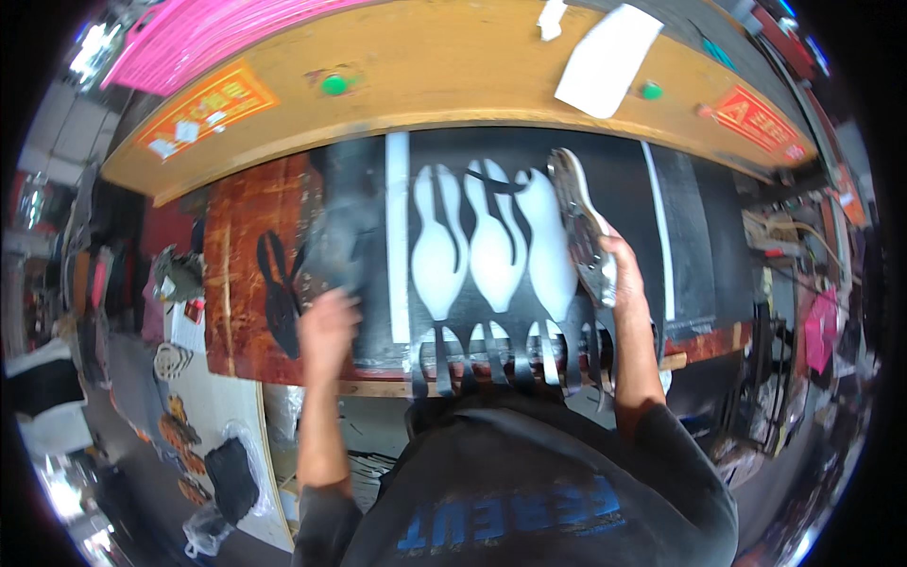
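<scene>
My right hand [621, 265] is closed around a sole-shaped piece [588, 231] with a dark, shiny face and a pale edge, held tilted over the work surface. Beside it, three white sole-shaped pieces [436, 265] lie in a row on a black sheet [482, 146], with dark strips across them. Motion smears my left hand [329, 326], so its fingers do not show clearly. A blurred dark shape [345, 217] extends beyond that hand; whether I hold it cannot be made out. Left of the hand lies a black slotted piece [274, 293].
A yellow wooden board [425, 66] with green knobs runs along the far side, with a white paper [609, 61] on it. White strips [398, 236] flank the row. Several dark curved pieces [496, 354] line the near edge. Worn red wood [236, 265] shows at left.
</scene>
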`<action>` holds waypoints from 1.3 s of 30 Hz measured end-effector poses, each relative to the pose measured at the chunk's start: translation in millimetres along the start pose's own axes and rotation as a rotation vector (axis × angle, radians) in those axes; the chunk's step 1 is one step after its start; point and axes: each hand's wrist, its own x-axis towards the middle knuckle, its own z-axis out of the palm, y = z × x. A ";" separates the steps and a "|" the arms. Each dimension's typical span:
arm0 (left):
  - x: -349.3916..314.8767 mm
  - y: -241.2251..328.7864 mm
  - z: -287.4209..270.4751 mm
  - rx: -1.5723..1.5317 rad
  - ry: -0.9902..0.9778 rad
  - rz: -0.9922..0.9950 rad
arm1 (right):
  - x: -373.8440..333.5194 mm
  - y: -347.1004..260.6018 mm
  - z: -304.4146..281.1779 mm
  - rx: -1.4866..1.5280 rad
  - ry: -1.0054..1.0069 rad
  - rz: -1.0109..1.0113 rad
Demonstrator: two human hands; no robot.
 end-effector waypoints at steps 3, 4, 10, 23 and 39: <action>-2.1 -62.4 -108.1 0.044 0.263 -0.296 | 4.3 -2.7 -2.5 -0.098 -0.039 -0.038; -0.4 -76.8 -130.0 0.061 0.216 -0.440 | 7.1 -6.0 -2.4 -0.097 -0.037 -0.016; -35.7 -107.2 -151.2 0.222 0.434 -0.327 | -7.4 -51.5 -3.6 -0.560 0.170 -0.020; -29.5 -42.3 -26.4 0.092 0.124 -0.098 | -29.9 19.8 -24.7 -1.846 0.301 -0.522; -103.8 -26.7 122.4 0.483 -0.096 0.644 | -64.2 -29.2 -85.9 -1.325 0.326 -0.522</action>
